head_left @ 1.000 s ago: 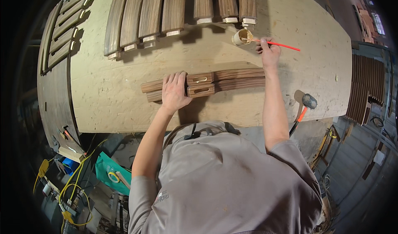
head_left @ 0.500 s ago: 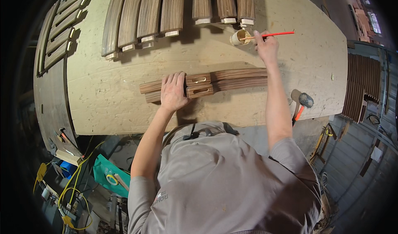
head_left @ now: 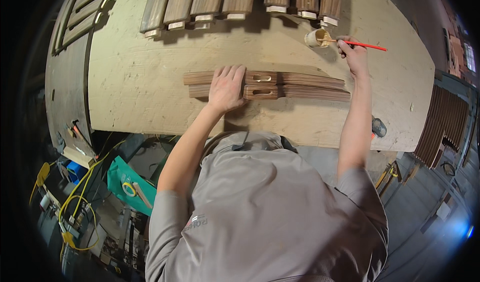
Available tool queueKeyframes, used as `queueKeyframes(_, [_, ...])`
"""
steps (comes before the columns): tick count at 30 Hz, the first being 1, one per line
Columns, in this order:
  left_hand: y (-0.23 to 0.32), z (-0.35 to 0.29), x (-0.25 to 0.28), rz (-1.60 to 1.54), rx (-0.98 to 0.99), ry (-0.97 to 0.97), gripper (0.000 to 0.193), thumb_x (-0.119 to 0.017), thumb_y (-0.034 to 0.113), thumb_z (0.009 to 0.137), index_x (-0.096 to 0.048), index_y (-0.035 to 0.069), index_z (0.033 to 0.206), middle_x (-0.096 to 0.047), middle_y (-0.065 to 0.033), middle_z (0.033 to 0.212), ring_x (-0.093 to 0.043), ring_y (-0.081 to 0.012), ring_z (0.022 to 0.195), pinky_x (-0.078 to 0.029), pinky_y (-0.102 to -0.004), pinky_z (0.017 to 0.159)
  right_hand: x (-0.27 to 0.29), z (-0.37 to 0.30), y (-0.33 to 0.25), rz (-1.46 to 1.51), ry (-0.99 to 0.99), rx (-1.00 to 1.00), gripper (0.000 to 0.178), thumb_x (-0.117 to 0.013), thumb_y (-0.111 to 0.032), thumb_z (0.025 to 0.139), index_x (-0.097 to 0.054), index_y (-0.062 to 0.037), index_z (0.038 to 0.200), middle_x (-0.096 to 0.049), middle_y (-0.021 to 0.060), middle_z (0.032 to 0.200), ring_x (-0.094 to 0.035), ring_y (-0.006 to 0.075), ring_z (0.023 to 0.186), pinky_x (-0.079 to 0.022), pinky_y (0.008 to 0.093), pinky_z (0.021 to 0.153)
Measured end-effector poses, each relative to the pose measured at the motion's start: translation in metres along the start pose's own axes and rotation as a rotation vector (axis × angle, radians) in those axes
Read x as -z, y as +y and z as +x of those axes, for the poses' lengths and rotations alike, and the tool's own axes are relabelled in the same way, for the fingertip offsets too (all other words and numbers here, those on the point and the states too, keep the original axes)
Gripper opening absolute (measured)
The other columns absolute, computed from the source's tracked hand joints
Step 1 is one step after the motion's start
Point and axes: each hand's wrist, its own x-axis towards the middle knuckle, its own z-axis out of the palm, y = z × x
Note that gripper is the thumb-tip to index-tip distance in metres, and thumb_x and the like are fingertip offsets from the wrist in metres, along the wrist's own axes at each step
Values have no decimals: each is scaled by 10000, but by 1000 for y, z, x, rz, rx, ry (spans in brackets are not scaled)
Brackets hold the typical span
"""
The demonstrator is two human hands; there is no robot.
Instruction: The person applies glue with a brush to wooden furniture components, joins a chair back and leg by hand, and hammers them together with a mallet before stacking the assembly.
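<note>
Head view: two dark wooden bars (head_left: 312,92) lie side by side on the pale surface (head_left: 145,94), set in from its near edge, their slots (head_left: 262,77) facing up. The left hand (head_left: 227,88) rests across both, fingers draped over the farther bar; whether it grips or only presses, I cannot tell. The right hand (head_left: 353,55) pinches a red stick (head_left: 367,45), whose pale end sits in the mouth of a small cup (head_left: 312,39) farther back, toward the surface's right edge.

To load the stick well, I would turn its end against the cup's inner wall, take a modest amount and wipe any excess on the rim. A light, even left palm should stop the bars sliding apart. The right forearm should stay clear of their right ends, just beside it.
</note>
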Motion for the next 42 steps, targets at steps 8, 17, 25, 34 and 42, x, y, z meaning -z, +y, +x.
queueKeyframes(8, [1, 0, -3, -1, -9, 26, 670, -735, 216, 589, -478, -1, 1169, -565, -167, 1134, -509, -314, 1085, -327, -416, 995, 4, 5, 29, 330, 317, -122, 234, -563, -201, 924, -573, -9, 792, -590, 64, 658, -559, 135, 506, -446, 248, 456])
queueKeyframes(17, [12, 16, -8, -20, 20, 9, 666, -735, 189, 591, -479, 14, 1179, -560, -143, 1118, -509, -305, 1074, -343, -417, 996, -6, -8, 36, 460, 390, -122, 168, -553, -153, 911, -557, -24, 802, -579, 62, 656, -556, 139, 514, -441, 251, 438])
queueKeyframes(25, [-1, 5, 5, 32, -4, 32, 686, -782, 240, 580, -498, 36, 1170, -566, -122, 1116, -514, -285, 1079, -370, -402, 980, 2, -57, 25, 932, 334, -157, 148, -569, -170, 920, -541, -43, 851, -552, 53, 716, -505, 139, 582, -390, 246, 488])
queueKeyframes(34, [-8, 4, -4, 30, -20, 46, 674, -791, 354, 595, -509, 67, 1136, -575, -106, 1072, -517, -278, 1063, -360, -396, 961, -81, -161, -1, 847, 102, -225, 151, -622, -187, 895, -536, -71, 853, -591, 75, 726, -517, 151, 597, -394, 269, 507])
queueKeyframes(42, [-10, 3, -2, 24, -9, -19, 762, -820, 364, 578, -479, 61, 1188, -562, -101, 1113, -507, -283, 1084, -349, -408, 992, -102, -168, 7, 684, 93, -225, 150, -641, -177, 887, -532, -78, 856, -613, 73, 714, -565, 150, 568, -436, 267, 500])
